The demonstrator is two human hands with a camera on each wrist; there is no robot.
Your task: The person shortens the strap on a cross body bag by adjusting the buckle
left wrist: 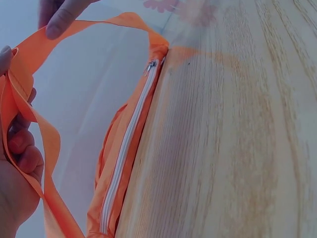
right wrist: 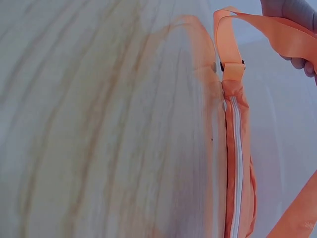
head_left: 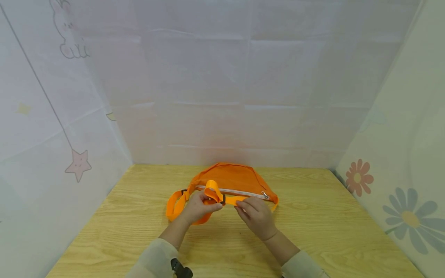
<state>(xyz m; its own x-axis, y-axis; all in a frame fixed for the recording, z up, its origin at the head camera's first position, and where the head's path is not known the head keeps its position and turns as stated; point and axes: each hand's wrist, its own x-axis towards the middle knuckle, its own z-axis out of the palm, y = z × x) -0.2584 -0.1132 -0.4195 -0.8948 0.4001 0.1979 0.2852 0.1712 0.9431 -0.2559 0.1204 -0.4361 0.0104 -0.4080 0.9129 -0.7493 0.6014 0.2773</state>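
Observation:
An orange waist bag [head_left: 229, 177] lies on the table with its white zipper [head_left: 236, 192] facing me. My left hand [head_left: 198, 208] grips a looped part of its orange strap [head_left: 211, 185] beside a dark slider buckle [head_left: 223, 199]. To the right of that buckle, my right hand [head_left: 257, 217] pinches the flat strap between thumb and fingers. In the left wrist view the webbing [left wrist: 44, 47] runs from the curled left fingers [left wrist: 29, 161] up to the right hand [left wrist: 69, 17]. A second dark buckle [right wrist: 233, 66] sits at the bag's end in the right wrist view.
The bag rests on a wood-grain table [head_left: 323, 231] near its back edge. White cloth walls [head_left: 229, 85] with printed flowers and a star stand behind it and at both sides. A small black device [head_left: 181, 268] is at the left sleeve.

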